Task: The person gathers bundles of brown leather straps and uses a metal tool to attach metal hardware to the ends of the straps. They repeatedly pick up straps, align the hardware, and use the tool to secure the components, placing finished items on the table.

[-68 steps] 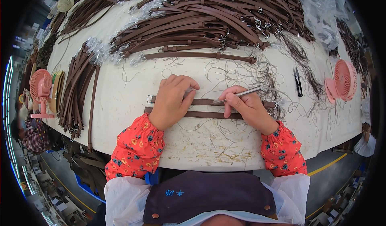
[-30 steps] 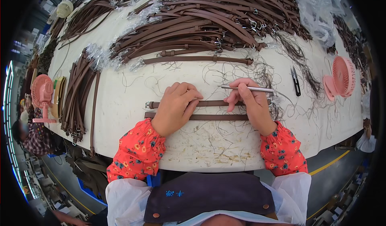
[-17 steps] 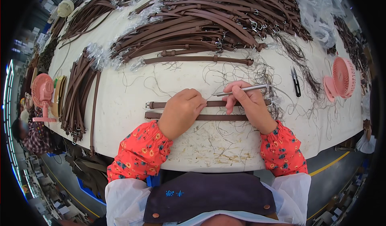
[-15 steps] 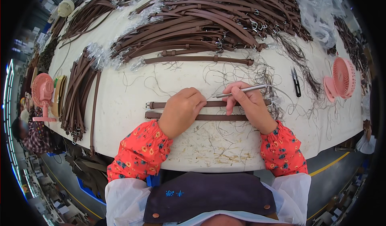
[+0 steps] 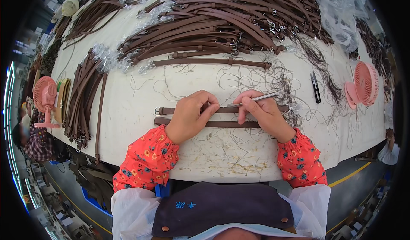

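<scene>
Two brown belts lie side by side in front of me: the farther belt (image 5: pixel 171 111), with a silver buckle at its left end, and the nearer belt (image 5: pixel 232 124). My left hand (image 5: pixel 192 115) rests over both, thumb and forefinger pinched at the farther belt's middle; what is between the fingertips is too small to make out. In my right hand (image 5: pixel 261 112) is a slim silver pen-shaped tool (image 5: pixel 265 96) with a thin cord at its back end. Its tip points left, close to the farther belt and my left fingertips.
Beyond lies a large pile of brown belts (image 5: pixel 200 30), with another bundle (image 5: pixel 81 99) at left. Loose threads (image 5: pixel 273 77) litter the table (image 5: pixel 136 124). Black thread snips (image 5: pixel 315 87) lie at right, near a pink fan (image 5: pixel 365 83); a second pink fan (image 5: pixel 45 95) stands left.
My left thumb and forefinger have shifted, showing a gap between them above the pinch. The pen-shaped tool has moved slightly left and its tip is lower, nearer the belt.
</scene>
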Tool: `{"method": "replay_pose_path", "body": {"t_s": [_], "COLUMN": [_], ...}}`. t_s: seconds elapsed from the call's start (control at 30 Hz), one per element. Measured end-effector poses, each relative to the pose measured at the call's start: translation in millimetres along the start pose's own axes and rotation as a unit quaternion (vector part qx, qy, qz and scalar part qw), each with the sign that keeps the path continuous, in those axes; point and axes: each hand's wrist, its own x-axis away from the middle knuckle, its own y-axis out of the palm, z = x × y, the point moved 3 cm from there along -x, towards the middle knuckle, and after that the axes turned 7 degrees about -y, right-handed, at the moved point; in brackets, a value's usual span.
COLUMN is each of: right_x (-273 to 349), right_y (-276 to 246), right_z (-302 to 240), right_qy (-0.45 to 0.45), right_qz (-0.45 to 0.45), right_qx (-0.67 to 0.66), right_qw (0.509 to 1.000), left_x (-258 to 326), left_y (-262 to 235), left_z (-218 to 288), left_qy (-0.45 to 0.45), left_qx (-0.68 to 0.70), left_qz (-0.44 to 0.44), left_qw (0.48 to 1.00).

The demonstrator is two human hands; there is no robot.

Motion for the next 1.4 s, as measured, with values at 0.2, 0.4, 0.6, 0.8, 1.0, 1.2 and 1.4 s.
{"method": "replay_pose_path", "body": {"t_s": [0.2, 0.4, 0.6, 0.8, 1.0, 1.2, 1.4], "right_x": [0, 0, 0, 0, 0, -1, 0], "right_y": [1, 1, 2, 2, 2, 2, 1], "right_z": [3, 3, 3, 3, 3, 4, 2], "right_qy": [-0.004, -0.002, -0.004, -0.007, -0.006, -0.008, -0.017], "right_qz": [-0.001, 0.000, -0.003, -0.004, 0.000, -0.002, 0.008], "right_qx": [-0.012, -0.012, -0.019, -0.016, -0.020, -0.017, -0.008], "right_qw": [1.000, 1.000, 1.000, 1.000, 1.000, 1.000, 1.000], "left_x": [0, 0, 0, 1, 0, 1, 1], "left_y": [0, 0, 1, 1, 1, 1, -11], "left_z": [0, -1, -3, -1, 0, 0, 5], "left_qy": [0.001, 0.002, 0.003, 0.000, -0.003, 0.002, 0.016], "left_qx": [0.001, 0.000, -0.002, -0.001, -0.002, -0.008, 0.009], "left_qz": [-0.001, -0.003, -0.002, -0.002, -0.005, -0.016, -0.073], "left_qw": [1.000, 1.000, 1.000, 1.000, 1.000, 1.000, 0.997]}}
